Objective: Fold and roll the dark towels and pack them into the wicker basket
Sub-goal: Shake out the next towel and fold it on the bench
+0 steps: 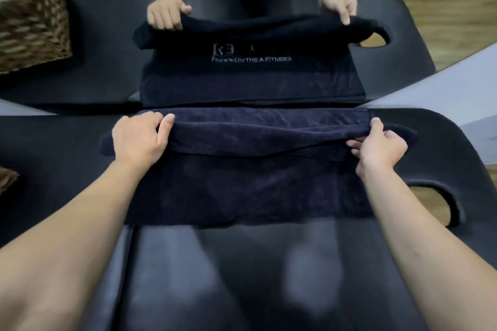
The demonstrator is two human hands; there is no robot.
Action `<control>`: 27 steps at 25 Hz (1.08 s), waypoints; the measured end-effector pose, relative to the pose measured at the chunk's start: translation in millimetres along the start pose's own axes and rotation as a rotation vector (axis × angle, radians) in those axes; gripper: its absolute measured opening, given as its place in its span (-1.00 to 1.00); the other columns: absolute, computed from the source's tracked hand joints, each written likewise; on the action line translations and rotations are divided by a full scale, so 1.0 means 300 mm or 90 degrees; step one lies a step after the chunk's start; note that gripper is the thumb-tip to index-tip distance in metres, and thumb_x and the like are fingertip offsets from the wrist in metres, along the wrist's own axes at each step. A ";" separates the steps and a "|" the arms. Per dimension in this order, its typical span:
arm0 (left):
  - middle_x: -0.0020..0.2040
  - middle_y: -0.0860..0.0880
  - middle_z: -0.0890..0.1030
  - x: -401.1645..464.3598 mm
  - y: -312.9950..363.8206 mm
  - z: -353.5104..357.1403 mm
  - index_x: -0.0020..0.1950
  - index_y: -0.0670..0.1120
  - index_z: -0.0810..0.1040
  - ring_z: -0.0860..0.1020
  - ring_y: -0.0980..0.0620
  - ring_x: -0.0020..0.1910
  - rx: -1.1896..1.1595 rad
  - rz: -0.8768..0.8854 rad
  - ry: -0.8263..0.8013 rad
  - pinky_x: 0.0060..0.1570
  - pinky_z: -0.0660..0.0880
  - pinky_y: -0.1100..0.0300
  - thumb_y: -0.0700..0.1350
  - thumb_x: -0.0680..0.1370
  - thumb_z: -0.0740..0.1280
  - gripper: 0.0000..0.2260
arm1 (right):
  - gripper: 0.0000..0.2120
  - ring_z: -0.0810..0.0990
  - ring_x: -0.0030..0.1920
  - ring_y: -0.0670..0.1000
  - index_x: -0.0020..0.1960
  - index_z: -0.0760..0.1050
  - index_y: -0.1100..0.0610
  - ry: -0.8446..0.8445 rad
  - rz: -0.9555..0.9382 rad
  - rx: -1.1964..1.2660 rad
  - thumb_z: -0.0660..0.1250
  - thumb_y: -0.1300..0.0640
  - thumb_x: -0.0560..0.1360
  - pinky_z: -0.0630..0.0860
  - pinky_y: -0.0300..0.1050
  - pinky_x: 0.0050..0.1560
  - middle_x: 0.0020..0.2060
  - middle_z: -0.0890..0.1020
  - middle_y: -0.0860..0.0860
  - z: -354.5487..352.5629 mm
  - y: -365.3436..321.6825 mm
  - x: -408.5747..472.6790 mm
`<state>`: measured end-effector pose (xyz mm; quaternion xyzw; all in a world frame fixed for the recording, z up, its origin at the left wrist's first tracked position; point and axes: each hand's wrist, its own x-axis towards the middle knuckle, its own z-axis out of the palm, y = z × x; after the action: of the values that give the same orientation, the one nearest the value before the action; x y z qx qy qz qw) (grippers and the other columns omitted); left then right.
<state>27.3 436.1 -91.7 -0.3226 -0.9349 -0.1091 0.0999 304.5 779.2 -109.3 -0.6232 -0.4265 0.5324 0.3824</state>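
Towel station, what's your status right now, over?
Left hand and right hand both gripping near towel, far edge lifted mid-fold. Wicker basket far left, none packed from here. Mirror ahead, nothing blocking.

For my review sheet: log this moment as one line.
phase: rolling | left hand: grips dark towel roll | right hand: grips roll | wicker basket: far left, apart

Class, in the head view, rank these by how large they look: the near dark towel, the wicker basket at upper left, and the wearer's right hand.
1. Near dark towel: largest.
2. Wicker basket: smaller, but cut off by the frame edge and farther away, so its true size is unsure.
3. Right hand: smallest, gripping the towel's folded edge.
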 end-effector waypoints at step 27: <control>0.67 0.04 -0.10 0.014 0.016 0.379 0.66 0.09 -0.06 -0.14 -0.05 0.64 -0.012 -0.164 -0.322 0.54 -0.13 -0.25 0.32 0.64 0.02 -0.34 | -0.40 0.19 0.56 0.14 0.57 0.25 0.04 -0.396 -0.425 -0.806 0.29 -0.12 0.60 0.31 0.24 0.41 0.61 0.17 0.03 0.203 0.192 0.136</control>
<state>13.9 472.8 -198.8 -0.2190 -0.9624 -0.0459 -0.1543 254.2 799.1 -185.2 -0.3837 -0.9017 0.1946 -0.0430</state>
